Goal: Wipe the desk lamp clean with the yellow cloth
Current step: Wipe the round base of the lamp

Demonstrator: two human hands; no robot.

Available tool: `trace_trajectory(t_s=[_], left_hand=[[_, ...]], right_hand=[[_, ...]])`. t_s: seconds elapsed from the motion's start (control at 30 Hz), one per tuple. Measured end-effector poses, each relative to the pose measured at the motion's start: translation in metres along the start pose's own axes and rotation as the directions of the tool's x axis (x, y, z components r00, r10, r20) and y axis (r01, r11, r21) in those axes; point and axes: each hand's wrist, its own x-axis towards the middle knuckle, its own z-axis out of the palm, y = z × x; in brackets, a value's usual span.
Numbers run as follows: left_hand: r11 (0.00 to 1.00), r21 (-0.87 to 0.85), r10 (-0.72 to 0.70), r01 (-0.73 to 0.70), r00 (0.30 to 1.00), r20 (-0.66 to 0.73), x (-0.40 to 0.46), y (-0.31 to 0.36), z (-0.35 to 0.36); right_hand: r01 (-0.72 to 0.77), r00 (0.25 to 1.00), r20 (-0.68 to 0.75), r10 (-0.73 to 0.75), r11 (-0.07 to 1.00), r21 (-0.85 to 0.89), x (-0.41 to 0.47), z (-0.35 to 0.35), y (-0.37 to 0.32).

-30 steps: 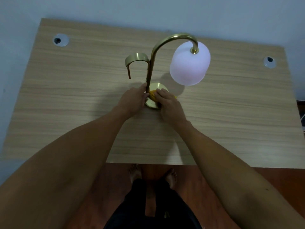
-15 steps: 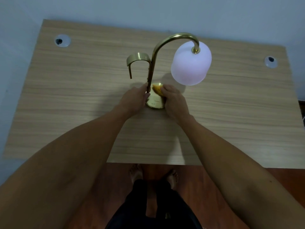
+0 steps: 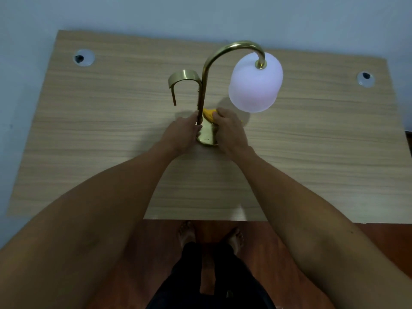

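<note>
A brass desk lamp [image 3: 206,72] stands mid-desk, with a curved neck, a white rounded shade [image 3: 255,83] hanging at the right and a small brass hook arm at the left. Its round brass base [image 3: 207,137] shows between my hands. My left hand [image 3: 181,136] grips the foot of the stem from the left. My right hand [image 3: 229,132] presses the yellow cloth [image 3: 209,114] on the far right part of the base; only a small fold of cloth shows past my fingers.
The wooden desk [image 3: 312,141] reaches a pale wall at the back. Two round cable grommets sit at the back left [image 3: 83,58] and back right [image 3: 365,79]. Below the front edge are a reddish floor and my bare feet [image 3: 209,236].
My right hand has slid the cloth from the near side of the base around to its far right side. My left hand kept its hold on the stem.
</note>
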Motion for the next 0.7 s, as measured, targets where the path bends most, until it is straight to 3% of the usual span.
trace_trajectory(t_s=[0.13, 0.23, 0.37, 0.53, 0.7], left_hand=[[1.000, -0.014, 0.023, -0.023, 1.000, 0.001, -0.002, 0.002, -0.002], [0.999, -0.039, 0.001, 0.000, 1.000, 0.026, -0.001, 0.002, -0.005], [0.998, -0.057, -0.017, 0.018, 1.000, 0.016, -0.002, 0.003, -0.006], [0.997, -0.066, 0.032, -0.033, 0.999, -0.011, -0.004, 0.005, -0.005], [0.998, -0.042, 0.039, -0.040, 0.999, -0.015, -0.002, 0.007, -0.006]], right_hand=[[0.132, 0.990, 0.057, -0.130, 0.990, -0.046, -0.018, 0.004, -0.021], [0.182, 0.983, 0.049, -0.179, 0.980, -0.082, -0.044, -0.004, 0.000], [0.011, 0.998, 0.070, -0.008, 0.999, -0.051, -0.020, -0.008, 0.008], [0.133, 0.990, -0.048, -0.131, 0.990, 0.051, -0.038, 0.003, -0.004], [0.020, 0.999, -0.029, -0.018, 0.998, 0.054, -0.059, 0.014, -0.019]])
